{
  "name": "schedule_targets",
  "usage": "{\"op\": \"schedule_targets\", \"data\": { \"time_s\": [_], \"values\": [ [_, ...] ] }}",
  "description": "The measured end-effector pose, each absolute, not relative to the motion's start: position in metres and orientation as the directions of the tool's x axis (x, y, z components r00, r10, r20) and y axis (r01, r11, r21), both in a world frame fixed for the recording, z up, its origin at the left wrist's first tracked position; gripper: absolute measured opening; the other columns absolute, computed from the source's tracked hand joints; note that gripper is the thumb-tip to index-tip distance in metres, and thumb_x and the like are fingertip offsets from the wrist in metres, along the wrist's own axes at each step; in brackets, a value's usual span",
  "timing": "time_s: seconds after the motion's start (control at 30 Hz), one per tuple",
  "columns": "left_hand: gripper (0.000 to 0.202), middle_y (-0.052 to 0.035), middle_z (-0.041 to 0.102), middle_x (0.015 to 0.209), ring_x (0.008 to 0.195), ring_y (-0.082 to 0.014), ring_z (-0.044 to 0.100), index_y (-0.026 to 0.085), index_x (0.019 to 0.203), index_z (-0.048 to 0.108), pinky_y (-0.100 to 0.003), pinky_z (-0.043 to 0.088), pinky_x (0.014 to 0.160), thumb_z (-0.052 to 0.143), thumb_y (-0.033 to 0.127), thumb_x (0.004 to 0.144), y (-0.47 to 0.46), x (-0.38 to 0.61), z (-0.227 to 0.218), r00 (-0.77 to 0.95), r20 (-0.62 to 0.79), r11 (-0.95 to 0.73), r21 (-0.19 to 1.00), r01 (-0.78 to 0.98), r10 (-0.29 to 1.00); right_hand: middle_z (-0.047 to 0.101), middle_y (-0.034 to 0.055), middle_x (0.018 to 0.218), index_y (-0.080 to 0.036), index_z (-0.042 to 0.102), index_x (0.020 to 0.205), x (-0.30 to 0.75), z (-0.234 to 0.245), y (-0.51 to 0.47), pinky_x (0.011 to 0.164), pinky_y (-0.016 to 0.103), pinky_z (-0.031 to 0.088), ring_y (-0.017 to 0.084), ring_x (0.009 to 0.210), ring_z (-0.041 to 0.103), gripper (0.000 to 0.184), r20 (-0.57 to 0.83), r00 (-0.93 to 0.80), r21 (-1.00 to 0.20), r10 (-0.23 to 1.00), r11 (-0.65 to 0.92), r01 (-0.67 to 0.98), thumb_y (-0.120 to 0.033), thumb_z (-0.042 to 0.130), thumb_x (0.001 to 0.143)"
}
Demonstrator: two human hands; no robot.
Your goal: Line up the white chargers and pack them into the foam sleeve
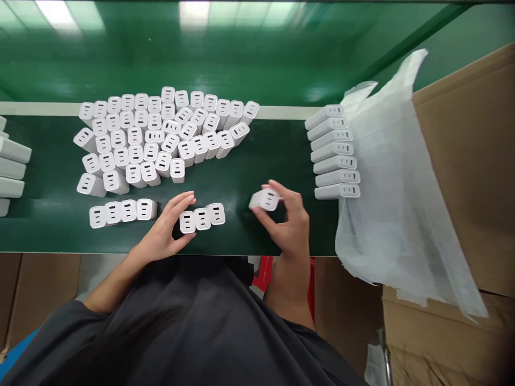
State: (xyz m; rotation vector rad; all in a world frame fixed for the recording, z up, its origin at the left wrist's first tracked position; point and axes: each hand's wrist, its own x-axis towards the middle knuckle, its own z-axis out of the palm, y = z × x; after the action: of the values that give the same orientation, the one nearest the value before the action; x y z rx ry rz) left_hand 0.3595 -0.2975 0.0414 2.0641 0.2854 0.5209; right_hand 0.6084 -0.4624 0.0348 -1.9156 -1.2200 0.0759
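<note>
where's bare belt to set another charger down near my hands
Bare belt lies between the big cluster, the right-side stack and the right hand holding a charger. A thin strip runs in front of the row of four. Crowded around the left hand and row of three.

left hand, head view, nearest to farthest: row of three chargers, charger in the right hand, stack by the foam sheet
1. row of three chargers, touching the left hand, front centre
2. single charger, pinched in the right hand
3. stack of chargers, far right beside the foam sheet
</note>
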Motion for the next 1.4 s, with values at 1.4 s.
{"op": "schedule_targets", "data": {
  "time_s": [1.4],
  "values": [
    [0.067, -0.0141, 0.058, 0.135, 0.122, -0.0258, 0.06, 0.025, 0.152, 0.031, -0.039, 0.054, 0.099, 0.063, 0.036, 0.094, -0.3, 0.376, 0.066, 0.902, 0.36, -0.873, 0.486, 0.038, 0.24, 0.054, 0.0212, 0.118, -0.015, 0.056, 0.131, 0.662, 0.024, -0.519, 0.067, 0.045, 0.057, 0.033, 0.098, 0.061, 0.062, 0.62, 0.747, -0.431, 0.241, -0.69, 0.581, -0.051, 0.069, 0.082]
  ]
}}
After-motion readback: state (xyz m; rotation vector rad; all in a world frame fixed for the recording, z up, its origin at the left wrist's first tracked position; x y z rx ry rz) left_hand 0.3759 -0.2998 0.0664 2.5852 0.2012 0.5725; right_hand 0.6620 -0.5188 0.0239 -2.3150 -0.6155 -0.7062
